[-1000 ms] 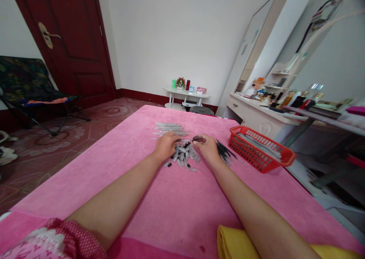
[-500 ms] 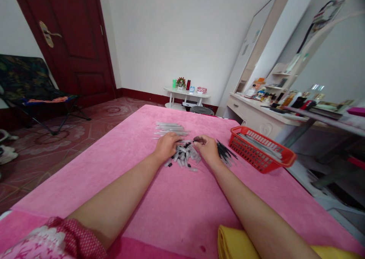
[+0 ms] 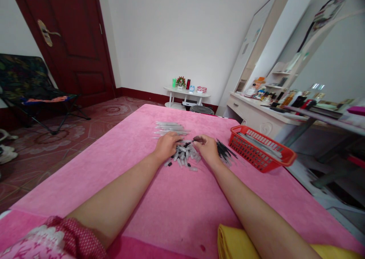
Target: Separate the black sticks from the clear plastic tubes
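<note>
My left hand (image 3: 167, 144) curls over the left edge of the loose pile, fingers bent; I can't tell whether they grip anything. My right hand (image 3: 207, 145) faces it from the other side, thumb and fingertips drawn together by a small dark piece (image 3: 194, 140), though I can't make out whether they pinch it. Between the two lies one heap of short, clear, plastic-looking tubes (image 3: 182, 161), smooth and cloudy, with black bits mixed in, too jumbled to count. Two black bits sit apart at its near edge, and one tube lies crosswise there.

Beyond my left hand is a row of long, slim, translucent grey sticks (image 3: 171, 126), too blurred to number. Just right of my right hand, which hides their inner ends, thin black rods (image 3: 225, 149) fan out.

Further right stands one red lattice basket (image 3: 247, 152) with more grey sticks inside. Everything rests on the worktop (image 3: 171, 202), spread with soft pink plush cloth. Nearest me is a folded yellow cloth (image 3: 235, 242), my right forearm crossing in front. Past the far edge, a small white table (image 3: 168, 88) carries five ornaments.
</note>
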Available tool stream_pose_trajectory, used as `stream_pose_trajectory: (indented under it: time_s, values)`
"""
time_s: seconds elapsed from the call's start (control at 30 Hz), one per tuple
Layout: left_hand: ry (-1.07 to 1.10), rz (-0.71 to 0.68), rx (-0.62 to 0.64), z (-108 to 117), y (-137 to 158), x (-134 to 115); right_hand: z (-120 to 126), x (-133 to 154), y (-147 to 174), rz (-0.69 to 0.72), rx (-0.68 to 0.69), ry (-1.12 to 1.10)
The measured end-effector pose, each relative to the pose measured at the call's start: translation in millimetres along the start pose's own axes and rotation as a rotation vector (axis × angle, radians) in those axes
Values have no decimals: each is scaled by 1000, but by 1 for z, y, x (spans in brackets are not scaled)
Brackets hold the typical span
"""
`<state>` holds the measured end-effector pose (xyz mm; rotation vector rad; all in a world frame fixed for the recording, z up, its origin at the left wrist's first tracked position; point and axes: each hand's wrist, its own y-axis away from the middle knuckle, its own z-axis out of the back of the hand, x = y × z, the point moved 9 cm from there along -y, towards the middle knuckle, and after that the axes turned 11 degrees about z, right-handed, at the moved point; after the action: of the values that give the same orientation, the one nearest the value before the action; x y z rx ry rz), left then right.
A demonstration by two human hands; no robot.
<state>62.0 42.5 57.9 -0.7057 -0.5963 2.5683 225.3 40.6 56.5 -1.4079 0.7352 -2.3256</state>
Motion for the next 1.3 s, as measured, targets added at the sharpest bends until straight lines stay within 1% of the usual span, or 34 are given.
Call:
stream_pose_trajectory:
  time_s: [0.13, 0.37, 0.6, 0.7, 0.77, 0.83, 0.9, 0.97, 1.03, 1.13, 1.2, 1.3]
  values:
    - [-7, -10, -5, 1, 0, -2, 0, -1, 0, -1, 6, 6]
    - [-3, -29, -18, 5, 3, -6, -1, -9, 1, 3, 28, 91]
    - [34, -43, -29, 6, 2, -6, -3, 3, 1, 46, 90, 215]
    - [44, -64, -27, 6, 2, -7, -2, 4, 1, 37, 123, 296]
    - [44, -59, -27, 6, 2, -8, -3, 1, 2, 0, 156, 285]
    - [49, -42, -31, 8, 2, -7, -3, 0, 3, -25, 159, 234]
    - [53, -26, -28, 8, 2, -7, -1, 3, 2, -13, 119, 184]
    - [59, -19, -18, 8, 2, -7, 0, 9, 1, 30, 92, 173]
    - [69, -10, -6, 7, 1, -6, 0, 14, 0, 74, 101, 223]
    - [71, 1, 4, 5, 1, -6, 1, 17, 0, 112, 120, 364]
    - [61, 0, 1, 4, 1, -8, 1, 15, 1, 102, 130, 427]
    - [52, -15, -13, 5, 2, -11, -3, 9, 2, 49, 163, 413]
